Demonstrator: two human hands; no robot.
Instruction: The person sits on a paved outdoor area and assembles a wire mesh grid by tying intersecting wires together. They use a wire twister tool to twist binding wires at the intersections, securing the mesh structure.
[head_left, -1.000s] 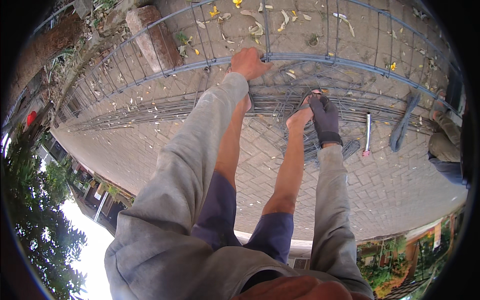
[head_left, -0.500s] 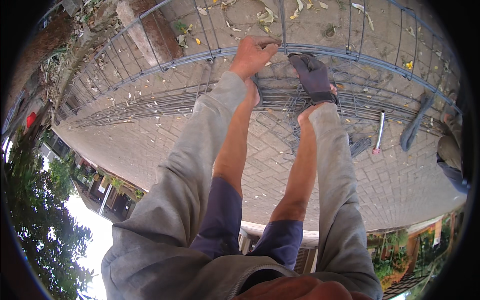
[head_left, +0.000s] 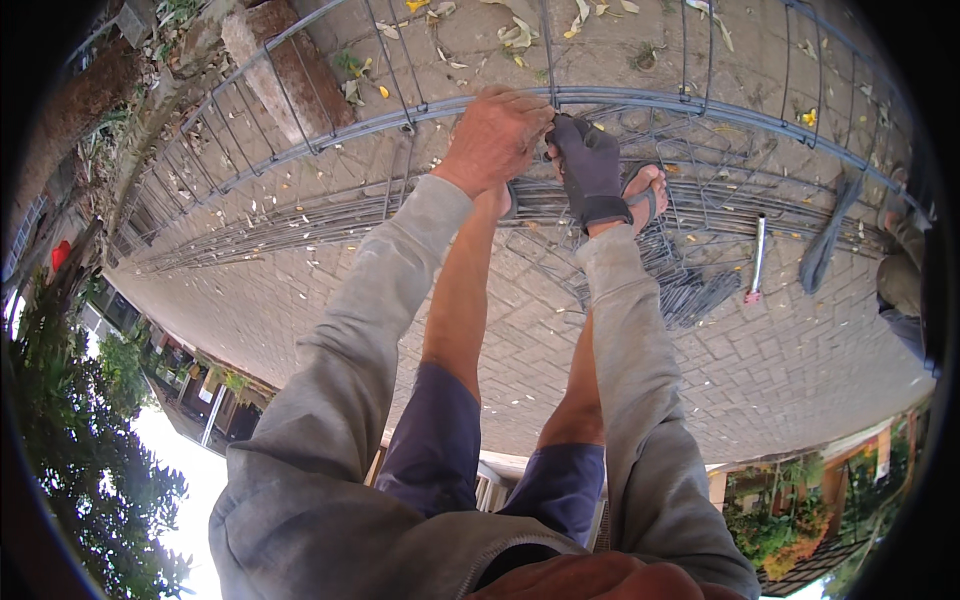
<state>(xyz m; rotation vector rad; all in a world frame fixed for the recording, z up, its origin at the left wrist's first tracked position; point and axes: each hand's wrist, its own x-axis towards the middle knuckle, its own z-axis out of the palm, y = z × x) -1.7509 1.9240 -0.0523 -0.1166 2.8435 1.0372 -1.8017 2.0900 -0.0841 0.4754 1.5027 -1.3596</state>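
A long cage of steel reinforcing bars [head_left: 660, 98] spans the far side, with thin crosswise stirrups [head_left: 548, 50] along it. My bare left hand [head_left: 497, 138] is at the near bars, its fingers closed at a spot where a stirrup meets them. My right hand [head_left: 592, 168], in a dark glove, is closed just beside it, and the two hands meet. Whatever lies between their fingers is hidden. Below the hands, a bundle of loose steel bars [head_left: 290, 230] lies on the paving, with bent wire stirrups [head_left: 715, 155] over it at the right.
A silver rod [head_left: 760, 250] with a reddish end and a dark bundle of wire [head_left: 832, 235] lie at right. Another person [head_left: 903, 280] is at the right edge. A reddish-brown block [head_left: 285, 70] sits beyond the cage. My sandalled foot [head_left: 648, 195] is near the loose bars.
My right hand has moved left to meet my left hand, uncovering my right foot. My left hand has turned, with its fingers now curled in at the bars.
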